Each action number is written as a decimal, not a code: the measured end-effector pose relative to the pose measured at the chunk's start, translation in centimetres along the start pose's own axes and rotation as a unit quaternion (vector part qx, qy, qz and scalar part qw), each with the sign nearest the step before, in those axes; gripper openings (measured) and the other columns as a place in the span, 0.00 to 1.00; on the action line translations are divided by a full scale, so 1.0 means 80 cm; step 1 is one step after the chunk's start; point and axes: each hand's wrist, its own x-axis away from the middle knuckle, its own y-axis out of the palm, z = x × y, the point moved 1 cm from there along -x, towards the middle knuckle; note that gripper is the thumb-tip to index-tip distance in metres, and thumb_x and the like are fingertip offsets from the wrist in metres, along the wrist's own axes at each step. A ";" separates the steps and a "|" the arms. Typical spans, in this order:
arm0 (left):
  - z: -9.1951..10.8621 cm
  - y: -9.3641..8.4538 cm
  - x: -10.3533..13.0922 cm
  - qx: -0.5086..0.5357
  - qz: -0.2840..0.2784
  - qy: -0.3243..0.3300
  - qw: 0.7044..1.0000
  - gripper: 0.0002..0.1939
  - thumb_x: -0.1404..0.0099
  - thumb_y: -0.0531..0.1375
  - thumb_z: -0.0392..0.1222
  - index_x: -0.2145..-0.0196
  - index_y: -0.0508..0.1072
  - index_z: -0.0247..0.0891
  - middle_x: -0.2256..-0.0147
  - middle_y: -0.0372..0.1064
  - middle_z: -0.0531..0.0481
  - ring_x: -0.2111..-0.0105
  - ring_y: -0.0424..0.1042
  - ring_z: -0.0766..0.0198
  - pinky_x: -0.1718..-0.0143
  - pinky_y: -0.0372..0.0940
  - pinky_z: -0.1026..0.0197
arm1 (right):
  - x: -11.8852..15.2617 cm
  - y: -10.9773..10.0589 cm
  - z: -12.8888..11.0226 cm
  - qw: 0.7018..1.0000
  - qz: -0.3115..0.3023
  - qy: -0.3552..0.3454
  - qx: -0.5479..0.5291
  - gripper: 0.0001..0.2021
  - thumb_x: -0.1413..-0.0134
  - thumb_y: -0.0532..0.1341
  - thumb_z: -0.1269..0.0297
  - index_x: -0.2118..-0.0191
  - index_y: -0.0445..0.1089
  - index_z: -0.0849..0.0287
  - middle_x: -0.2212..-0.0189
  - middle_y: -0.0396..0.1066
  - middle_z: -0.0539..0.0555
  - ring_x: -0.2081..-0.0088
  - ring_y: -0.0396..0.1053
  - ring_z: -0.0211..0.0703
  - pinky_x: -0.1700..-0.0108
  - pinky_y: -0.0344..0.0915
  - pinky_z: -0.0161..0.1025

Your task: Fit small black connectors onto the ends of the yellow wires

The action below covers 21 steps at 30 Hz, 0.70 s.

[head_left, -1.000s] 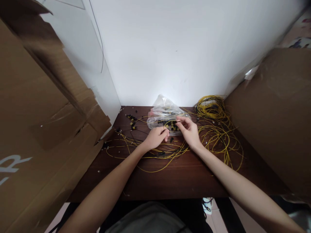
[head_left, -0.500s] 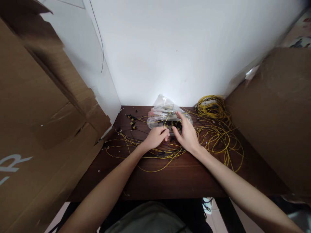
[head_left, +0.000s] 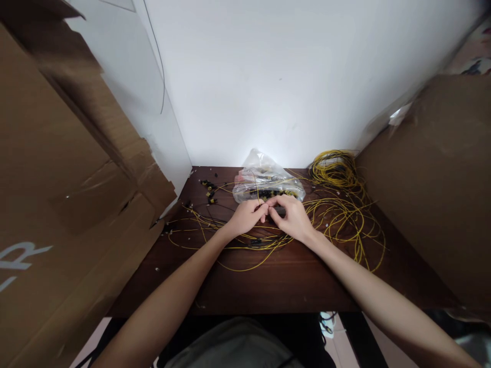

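My left hand is closed in a pinch, and a thin yellow wire rises from its fingers. My right hand meets it, thumb and forefinger curled together at the left fingertips. Whatever small piece sits between the right fingers is hidden. Just behind both hands lies a clear plastic bag with black and yellow connectors at its open front. Below the hands, a loose bundle of yellow wires runs across the dark wooden table.
Coiled yellow wires lie at the back right, with looser loops in front. Several black connectors and small scraps are at the left. Cardboard stands on the left, another cardboard panel on the right, and a white wall behind.
My right hand has come down and left from an open pose over the bag, its fingertips now closed against my left fingers. The left hand has stayed nearly in place.
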 end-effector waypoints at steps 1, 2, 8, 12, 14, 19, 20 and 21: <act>0.000 0.000 0.000 0.002 0.000 0.001 1.000 0.18 0.36 0.47 0.42 0.81 0.65 0.35 0.80 0.65 0.53 0.78 0.63 0.70 0.70 0.58 0.66 | 0.000 0.000 0.000 1.000 0.002 0.002 0.001 0.06 0.51 0.56 0.72 0.68 0.69 0.58 0.71 0.72 0.51 0.67 0.67 0.44 0.60 0.61 0.42; 0.001 0.000 0.000 0.004 0.000 0.001 1.000 0.18 0.36 0.47 0.42 0.80 0.65 0.35 0.79 0.65 0.53 0.78 0.63 0.70 0.70 0.58 0.66 | 0.000 0.000 0.001 1.000 0.003 0.005 0.004 0.06 0.52 0.56 0.72 0.68 0.69 0.58 0.71 0.72 0.51 0.67 0.67 0.44 0.60 0.61 0.42; 0.005 -0.002 0.000 0.007 -0.004 0.003 1.000 0.17 0.36 0.48 0.40 0.80 0.65 0.35 0.79 0.66 0.53 0.77 0.63 0.70 0.71 0.58 0.67 | -0.001 0.000 0.005 1.000 -0.002 0.012 0.011 0.05 0.51 0.56 0.71 0.71 0.69 0.58 0.73 0.72 0.51 0.68 0.67 0.44 0.61 0.61 0.41; 0.003 -0.001 -0.001 0.009 -0.001 0.000 1.000 0.16 0.36 0.47 0.40 0.78 0.66 0.35 0.79 0.66 0.53 0.77 0.64 0.69 0.70 0.58 0.67 | 0.000 0.002 0.007 0.999 0.013 0.030 0.025 0.05 0.50 0.56 0.70 0.72 0.69 0.58 0.73 0.72 0.52 0.68 0.67 0.44 0.62 0.61 0.40; 0.002 0.000 -0.001 0.011 0.000 0.000 1.000 0.16 0.36 0.47 0.40 0.78 0.66 0.35 0.79 0.67 0.53 0.76 0.66 0.69 0.68 0.59 0.66 | 0.000 0.002 0.009 0.999 0.020 0.040 0.032 0.05 0.50 0.56 0.70 0.72 0.69 0.58 0.72 0.72 0.52 0.68 0.68 0.44 0.62 0.61 0.40; 0.001 0.000 -0.001 0.013 -0.001 -0.004 1.000 0.16 0.36 0.47 0.40 0.78 0.67 0.35 0.79 0.67 0.53 0.76 0.66 0.68 0.68 0.59 0.65 | -0.001 0.002 0.010 0.998 0.025 0.046 0.042 0.05 0.51 0.57 0.70 0.71 0.69 0.58 0.72 0.72 0.52 0.67 0.68 0.45 0.61 0.60 0.41; 0.001 0.000 -0.001 0.014 -0.002 -0.003 1.000 0.16 0.36 0.47 0.40 0.78 0.66 0.35 0.79 0.67 0.53 0.76 0.66 0.68 0.68 0.59 0.66 | -0.001 0.002 0.010 0.998 0.025 0.041 0.039 0.05 0.51 0.57 0.70 0.70 0.69 0.58 0.71 0.72 0.52 0.66 0.68 0.45 0.61 0.60 0.41; 0.001 0.000 -0.001 0.014 -0.003 -0.002 1.000 0.16 0.36 0.47 0.40 0.78 0.66 0.35 0.79 0.67 0.53 0.76 0.65 0.69 0.69 0.59 0.66 | -0.001 0.001 0.009 0.998 0.025 0.034 0.035 0.05 0.51 0.57 0.70 0.70 0.69 0.58 0.71 0.72 0.52 0.66 0.68 0.45 0.61 0.60 0.41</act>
